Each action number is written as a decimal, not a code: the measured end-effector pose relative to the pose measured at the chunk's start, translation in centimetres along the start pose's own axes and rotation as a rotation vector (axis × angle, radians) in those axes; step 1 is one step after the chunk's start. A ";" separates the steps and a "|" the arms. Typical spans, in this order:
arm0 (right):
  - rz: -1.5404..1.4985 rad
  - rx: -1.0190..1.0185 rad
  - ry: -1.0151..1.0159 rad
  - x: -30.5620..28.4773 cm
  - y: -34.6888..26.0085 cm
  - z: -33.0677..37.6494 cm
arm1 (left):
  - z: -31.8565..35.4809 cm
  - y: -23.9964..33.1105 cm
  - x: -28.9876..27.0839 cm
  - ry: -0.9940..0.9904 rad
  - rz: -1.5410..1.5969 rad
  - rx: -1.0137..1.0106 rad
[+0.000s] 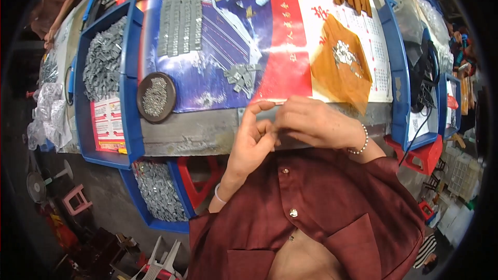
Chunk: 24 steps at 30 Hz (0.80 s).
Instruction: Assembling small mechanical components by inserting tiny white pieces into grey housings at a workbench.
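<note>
At far left a blue tray (pixel 129 72) brims with grey metal pieces, a round dark dish (pixel 156 97) of small parts beside it. My left hand (pixel 252 140) pinches a small metal piece (pixel 278 102) at the table edge — fingers narrow around it — my right hand (pixel 314 122) curled against it, touching. Further right lies an orange bag (pixel 342 67).

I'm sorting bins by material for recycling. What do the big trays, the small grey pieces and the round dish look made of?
The big trays look like moulded plastic: uniform glossy blue, with thick rounded rims. The small grey pieces seem to be metal, dull silver-grey with sharp edges and faint glints. The round dish is dark brown and matte; plastic or wood, I cannot tell which.
</note>
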State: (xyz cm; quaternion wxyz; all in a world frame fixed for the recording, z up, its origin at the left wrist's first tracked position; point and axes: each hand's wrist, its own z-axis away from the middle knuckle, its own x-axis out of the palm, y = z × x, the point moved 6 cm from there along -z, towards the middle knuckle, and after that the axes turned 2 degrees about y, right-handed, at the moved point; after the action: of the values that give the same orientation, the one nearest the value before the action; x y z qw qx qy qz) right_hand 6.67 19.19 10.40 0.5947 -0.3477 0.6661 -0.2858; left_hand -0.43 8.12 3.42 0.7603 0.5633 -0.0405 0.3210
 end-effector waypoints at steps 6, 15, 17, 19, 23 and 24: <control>0.162 -0.033 0.156 -3.2 0.6 -4.3 | 1.0 1.4 -3.0 0.205 -0.017 0.273; 0.311 0.193 0.548 -8.4 16.5 -16.7 | 2.7 -1.5 -7.3 0.720 -0.600 0.732; 0.317 0.182 0.555 -8.3 17.7 -18.9 | 2.8 -0.9 -7.1 0.720 -0.560 0.716; 0.356 0.171 0.590 -8.2 18.5 -20.5 | 3.0 -0.7 -6.9 0.710 -0.531 0.734; 0.384 0.157 0.561 -8.2 19.4 -22.8 | 3.0 -0.4 -7.1 0.734 -0.504 0.756; 0.396 0.165 0.566 -8.2 19.7 -23.2 | 2.9 -0.7 -7.2 0.724 -0.480 0.741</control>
State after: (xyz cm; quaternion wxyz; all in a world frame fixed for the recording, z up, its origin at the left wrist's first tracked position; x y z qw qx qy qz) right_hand -18.37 36.72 2.66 0.4567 -0.0696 0.8335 -0.3029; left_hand -4.90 2.29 0.88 0.5290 0.6397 0.4669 0.3048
